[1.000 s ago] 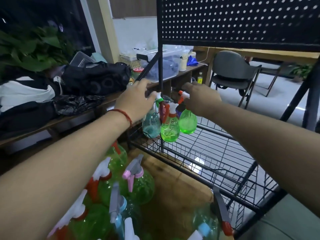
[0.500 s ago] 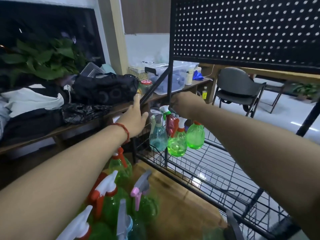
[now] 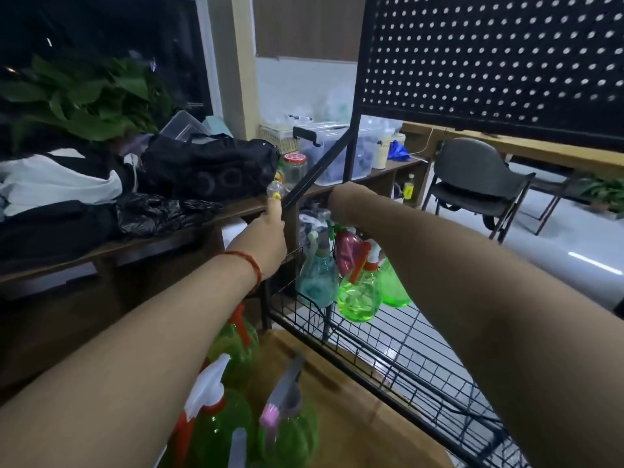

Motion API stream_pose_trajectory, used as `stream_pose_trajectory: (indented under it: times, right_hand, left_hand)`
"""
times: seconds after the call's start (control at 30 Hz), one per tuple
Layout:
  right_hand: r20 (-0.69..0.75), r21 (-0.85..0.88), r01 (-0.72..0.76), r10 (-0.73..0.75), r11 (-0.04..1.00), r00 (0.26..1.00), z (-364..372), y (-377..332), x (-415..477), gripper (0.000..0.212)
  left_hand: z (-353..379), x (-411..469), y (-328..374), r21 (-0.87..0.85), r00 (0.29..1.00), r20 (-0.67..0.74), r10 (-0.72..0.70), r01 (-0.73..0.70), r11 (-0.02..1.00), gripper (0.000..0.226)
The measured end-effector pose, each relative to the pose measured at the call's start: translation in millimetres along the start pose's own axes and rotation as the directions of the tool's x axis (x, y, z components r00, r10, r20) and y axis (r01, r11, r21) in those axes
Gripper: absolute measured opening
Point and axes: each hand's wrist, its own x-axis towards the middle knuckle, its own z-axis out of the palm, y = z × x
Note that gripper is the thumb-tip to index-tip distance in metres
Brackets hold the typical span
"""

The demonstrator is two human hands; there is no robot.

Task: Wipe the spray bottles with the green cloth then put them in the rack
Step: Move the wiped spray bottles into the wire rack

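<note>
Several spray bottles stand together at the near-left corner of the black wire rack: a teal one, a red one, a bright green one and a second green one. My left hand is beside the rack's slanted brace, left of the bottles, fingers straight and pointing up, holding nothing. My right hand is bent down over the bottles' heads by the rack post; its fingers are hidden. More green bottles wait on the wooden table. The green cloth is not in view.
A black pegboard panel tops the rack. A wooden bench at left holds black bags, a jar and plastic boxes. A grey chair stands beyond the rack. Bare wire shelf extends right of the bottles.
My right hand let go of the green bottle's head and moved left over the other bottles. My left hand came off the bottles and straightened beside the brace. The view tilted up.
</note>
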Motion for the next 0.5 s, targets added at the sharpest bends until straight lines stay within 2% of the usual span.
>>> stream_pose_trajectory:
  times: [0.07, 0.13, 0.23, 0.3, 0.4, 0.5]
  right_hand:
    - [-0.044, 0.012, -0.052, 0.052, 0.999, 0.998, 0, 1, 4, 0.008]
    - [-0.061, 0.033, -0.067, 0.069, 0.997, 0.996, 0, 3, 4, 0.019]
    - [-0.064, 0.062, -0.083, 0.087, 0.995, 0.994, 1, 9, 3, 0.017]
    - [-0.034, 0.083, -0.090, 0.093, 0.992, 0.995, -2, 12, 1, 0.019]
    - [0.037, 0.135, -0.080, 0.075, 0.988, 0.996, -7, 15, -1, 0.024]
    - [0.075, 0.117, -0.056, 0.048, 0.992, 0.996, -8, 17, 0, 0.024]
  left_hand:
    - [0, -5, 1, -0.029, 1.000, -0.021, -0.011, 0.011, 1.000, 0.052]
    - [-3, -6, 2, -0.021, 1.000, -0.003, -0.017, 0.017, 1.000, 0.055]
    - [-3, -7, 3, -0.020, 1.000, -0.003, -0.011, 0.011, 1.000, 0.059]
    - [-4, -7, 3, -0.039, 1.000, 0.004, -0.013, 0.013, 0.999, 0.055]
    - [-5, -8, 3, -0.097, 1.000, -0.001, -0.028, 0.028, 0.995, 0.060]
    - [-8, -10, 5, -0.133, 0.999, 0.003, -0.034, 0.034, 0.991, 0.064]
